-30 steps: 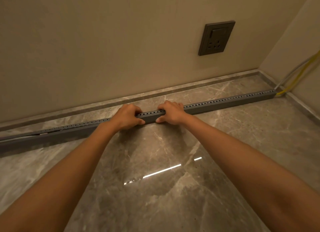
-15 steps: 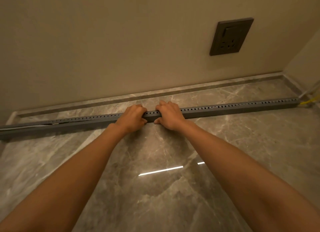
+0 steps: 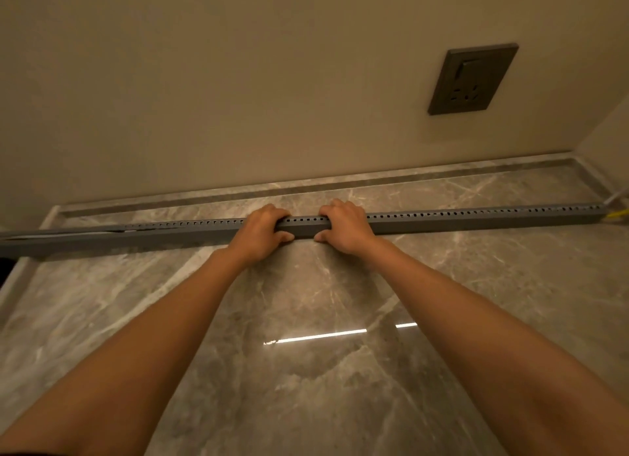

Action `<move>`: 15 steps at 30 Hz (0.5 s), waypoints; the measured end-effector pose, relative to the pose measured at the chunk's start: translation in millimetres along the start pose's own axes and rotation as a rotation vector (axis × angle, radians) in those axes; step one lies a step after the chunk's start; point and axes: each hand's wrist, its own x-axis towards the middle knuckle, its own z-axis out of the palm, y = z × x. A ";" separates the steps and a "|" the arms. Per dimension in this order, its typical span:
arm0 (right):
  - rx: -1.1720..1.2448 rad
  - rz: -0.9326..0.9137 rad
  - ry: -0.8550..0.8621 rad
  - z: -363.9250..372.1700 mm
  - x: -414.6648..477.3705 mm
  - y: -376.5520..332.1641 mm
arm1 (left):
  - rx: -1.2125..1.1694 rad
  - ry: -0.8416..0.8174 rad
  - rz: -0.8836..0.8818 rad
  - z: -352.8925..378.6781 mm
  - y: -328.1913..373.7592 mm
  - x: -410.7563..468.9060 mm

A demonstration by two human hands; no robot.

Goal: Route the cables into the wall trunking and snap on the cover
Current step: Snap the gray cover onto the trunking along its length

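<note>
One long grey slotted trunking [image 3: 476,219], glossy marble floor [image 3: 306,387]; our left hand [image 3: 262,232] and right hand [image 3: 347,225] both clasp it

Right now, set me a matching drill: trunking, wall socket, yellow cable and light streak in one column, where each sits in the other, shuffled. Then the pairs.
Column 1
1. trunking
2. wall socket
3. yellow cable
4. light streak

Column 2
A. just past the trunking's right end
B. reflected on the floor, nearest the camera
C. gripped mid-length by the left hand and right hand
D. on the wall, upper right

Pairs: 1-C, 2-D, 3-A, 4-B
</note>
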 end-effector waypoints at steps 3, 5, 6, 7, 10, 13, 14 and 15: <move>0.008 0.053 0.012 3.1 -1.2 -8.2 | 0.001 0.025 -0.050 -9.2 -23.3 -4.3; 0.023 0.090 0.012 3.5 -0.3 -11.5 | 0.000 0.032 -0.084 -15.9 -38.1 -6.5; 0.028 0.109 0.010 4.6 -0.4 -15.6 | 0.002 0.030 -0.083 -18.8 -46.4 -8.7; 0.031 0.124 0.014 5.7 -0.1 -20.4 | 0.005 0.024 -0.074 -21.4 -53.5 -10.6; 0.034 0.155 0.033 13.7 -0.3 -40.5 | 0.018 -0.033 -0.020 -28.0 -68.3 -11.6; 0.026 0.185 0.070 23.6 1.0 -60.3 | 0.066 -0.118 0.058 -36.3 -71.8 -6.7; 0.028 0.201 0.078 25.9 1.8 -65.7 | 0.078 -0.138 0.088 -39.0 -72.4 -4.9; 0.034 0.214 0.081 27.4 3.1 -70.2 | 0.082 -0.155 0.111 -41.7 -72.4 -3.7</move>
